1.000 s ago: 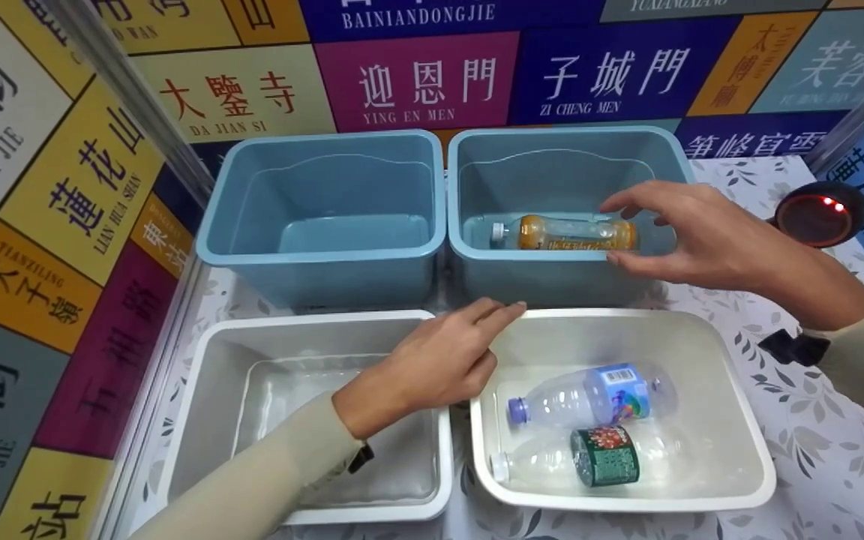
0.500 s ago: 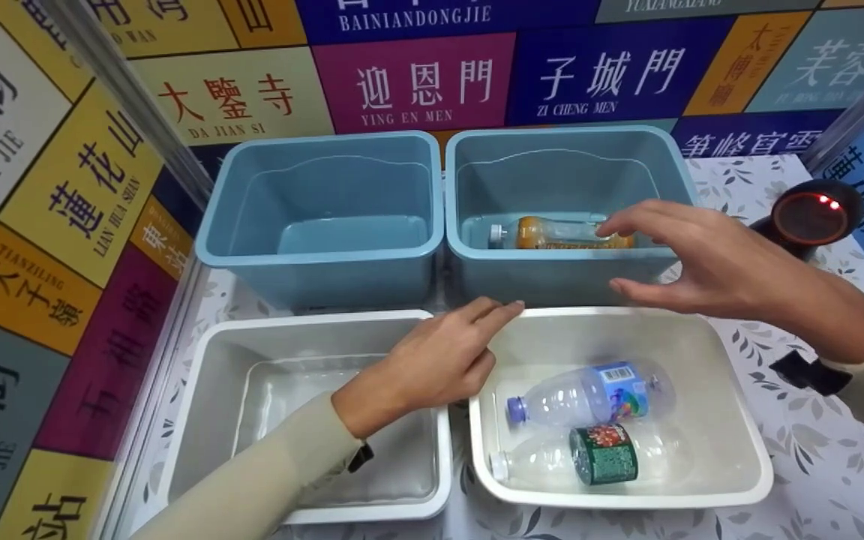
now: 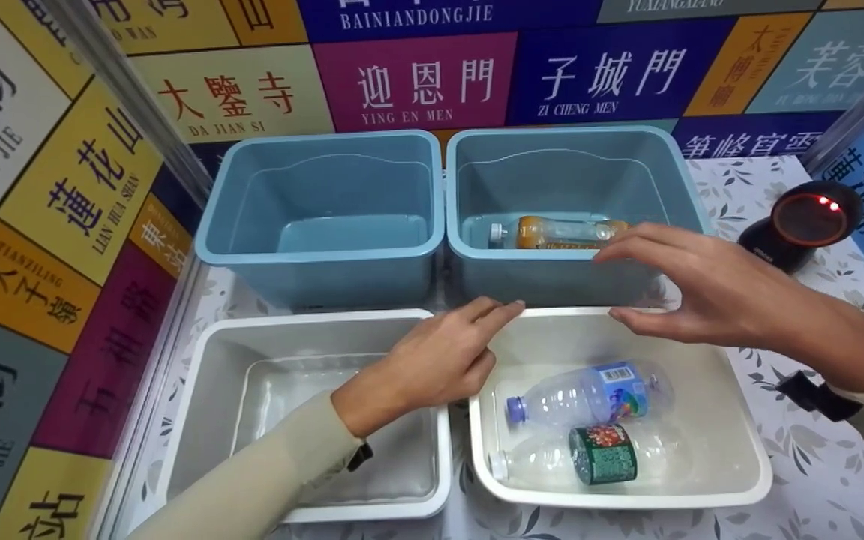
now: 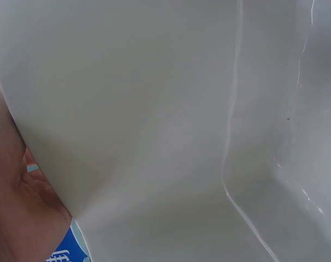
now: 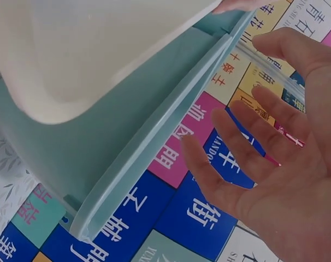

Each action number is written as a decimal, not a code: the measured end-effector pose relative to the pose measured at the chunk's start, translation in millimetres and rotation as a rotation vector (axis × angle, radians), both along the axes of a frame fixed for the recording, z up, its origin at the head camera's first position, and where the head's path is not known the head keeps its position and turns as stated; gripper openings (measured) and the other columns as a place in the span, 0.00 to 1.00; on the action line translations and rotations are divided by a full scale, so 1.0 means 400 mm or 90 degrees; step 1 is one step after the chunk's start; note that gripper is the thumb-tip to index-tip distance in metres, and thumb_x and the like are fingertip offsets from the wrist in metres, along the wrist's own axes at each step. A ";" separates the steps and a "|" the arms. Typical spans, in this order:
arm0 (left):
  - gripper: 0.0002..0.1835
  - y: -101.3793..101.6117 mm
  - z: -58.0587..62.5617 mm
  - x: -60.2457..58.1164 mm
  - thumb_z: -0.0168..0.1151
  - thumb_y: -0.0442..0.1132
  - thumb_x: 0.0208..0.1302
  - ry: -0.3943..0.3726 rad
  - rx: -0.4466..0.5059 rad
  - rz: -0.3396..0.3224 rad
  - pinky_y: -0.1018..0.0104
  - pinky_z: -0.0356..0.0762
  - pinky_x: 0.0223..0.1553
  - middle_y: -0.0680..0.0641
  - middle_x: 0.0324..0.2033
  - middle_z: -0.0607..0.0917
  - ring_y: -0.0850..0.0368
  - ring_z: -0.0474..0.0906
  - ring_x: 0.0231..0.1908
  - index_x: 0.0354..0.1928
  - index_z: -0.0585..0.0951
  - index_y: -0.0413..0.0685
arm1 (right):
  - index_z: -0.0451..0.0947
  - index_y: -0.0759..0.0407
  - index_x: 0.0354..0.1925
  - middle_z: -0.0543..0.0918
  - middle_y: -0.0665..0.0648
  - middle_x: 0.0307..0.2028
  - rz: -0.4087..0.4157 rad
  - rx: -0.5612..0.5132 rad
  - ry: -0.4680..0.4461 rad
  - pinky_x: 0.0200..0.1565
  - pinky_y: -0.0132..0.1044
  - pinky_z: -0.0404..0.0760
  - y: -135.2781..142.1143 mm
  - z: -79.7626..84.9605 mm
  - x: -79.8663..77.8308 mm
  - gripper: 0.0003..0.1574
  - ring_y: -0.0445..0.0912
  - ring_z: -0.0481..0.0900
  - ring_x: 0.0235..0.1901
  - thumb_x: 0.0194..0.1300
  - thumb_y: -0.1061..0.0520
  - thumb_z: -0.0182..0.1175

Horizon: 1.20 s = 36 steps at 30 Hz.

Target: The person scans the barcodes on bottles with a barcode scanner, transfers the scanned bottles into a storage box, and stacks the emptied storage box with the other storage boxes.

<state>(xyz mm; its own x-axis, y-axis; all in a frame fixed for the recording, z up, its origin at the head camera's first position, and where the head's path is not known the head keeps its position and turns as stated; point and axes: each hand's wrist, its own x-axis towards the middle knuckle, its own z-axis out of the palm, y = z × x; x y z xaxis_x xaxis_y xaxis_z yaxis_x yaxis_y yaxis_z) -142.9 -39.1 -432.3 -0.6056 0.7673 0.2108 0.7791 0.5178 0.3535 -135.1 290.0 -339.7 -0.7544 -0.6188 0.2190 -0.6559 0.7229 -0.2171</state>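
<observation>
My right hand (image 3: 709, 292) hovers with spread, bent fingers over the near side of the right blue bin (image 3: 552, 256) and the far rim of the right white bin (image 3: 747, 435). Its grasp is bare in the right wrist view. Inside that blue bin lies a bottle with an orange label (image 3: 537, 232). Two clear bottles lie in the white bin: one with a blue label (image 3: 623, 386), one with a green label (image 3: 604, 454). My left hand (image 3: 432, 356) rests by the adjoining rims of the two white bins, fingers loosely bent, holding nothing visible.
The left blue bin (image 3: 319, 259) and the left white bin (image 3: 199, 420) stand side by side with the others. A black scanner-like device with red lights (image 3: 807, 217) stands at the right on the patterned tablecloth (image 3: 814, 435). Printed panels (image 3: 417, 82) rise behind.
My right hand has drawn back from above the right blue bin, down and slightly right toward the white bin. The left hand and the bottles stay where they were.
</observation>
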 end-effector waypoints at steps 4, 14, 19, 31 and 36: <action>0.34 0.001 0.000 -0.001 0.54 0.33 0.71 0.001 0.002 -0.002 0.56 0.88 0.40 0.44 0.64 0.84 0.53 0.88 0.46 0.80 0.71 0.47 | 0.82 0.46 0.64 0.86 0.52 0.60 0.022 0.012 0.021 0.40 0.50 0.92 -0.002 -0.005 0.009 0.40 0.51 0.89 0.52 0.54 0.50 0.84; 0.34 -0.003 -0.001 0.002 0.56 0.33 0.71 -0.003 0.005 0.003 0.56 0.88 0.39 0.44 0.64 0.84 0.52 0.89 0.49 0.80 0.72 0.47 | 0.83 0.44 0.63 0.87 0.47 0.58 0.054 0.035 0.001 0.42 0.45 0.91 -0.015 -0.015 0.032 0.38 0.43 0.87 0.49 0.54 0.46 0.84; 0.35 -0.002 -0.003 0.001 0.57 0.33 0.71 -0.007 -0.002 0.006 0.55 0.88 0.41 0.45 0.65 0.84 0.52 0.89 0.49 0.80 0.71 0.48 | 0.83 0.42 0.63 0.86 0.44 0.57 0.074 0.045 -0.036 0.46 0.46 0.91 -0.018 -0.022 0.043 0.36 0.42 0.87 0.52 0.57 0.44 0.83; 0.34 0.002 -0.001 0.001 0.57 0.33 0.71 -0.006 -0.005 0.007 0.54 0.89 0.40 0.45 0.64 0.84 0.51 0.89 0.47 0.80 0.71 0.48 | 0.83 0.39 0.61 0.85 0.41 0.52 0.088 0.080 -0.065 0.42 0.39 0.89 -0.027 -0.043 0.056 0.32 0.35 0.83 0.44 0.60 0.45 0.81; 0.34 0.002 0.002 0.001 0.56 0.34 0.71 -0.006 -0.010 0.007 0.55 0.88 0.40 0.45 0.64 0.84 0.52 0.89 0.47 0.80 0.71 0.48 | 0.83 0.37 0.61 0.85 0.41 0.51 0.085 0.109 -0.101 0.40 0.37 0.88 -0.035 -0.054 0.062 0.31 0.35 0.83 0.43 0.60 0.45 0.80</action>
<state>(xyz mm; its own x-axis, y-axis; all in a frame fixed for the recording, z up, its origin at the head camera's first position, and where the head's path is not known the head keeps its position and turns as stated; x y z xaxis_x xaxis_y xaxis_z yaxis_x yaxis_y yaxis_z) -142.4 -38.4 -431.5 -0.6160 0.7637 0.1933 0.7699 0.5318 0.3528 -110.4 275.8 -361.2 -0.6797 -0.7334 -0.0115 -0.7159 0.6667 -0.2075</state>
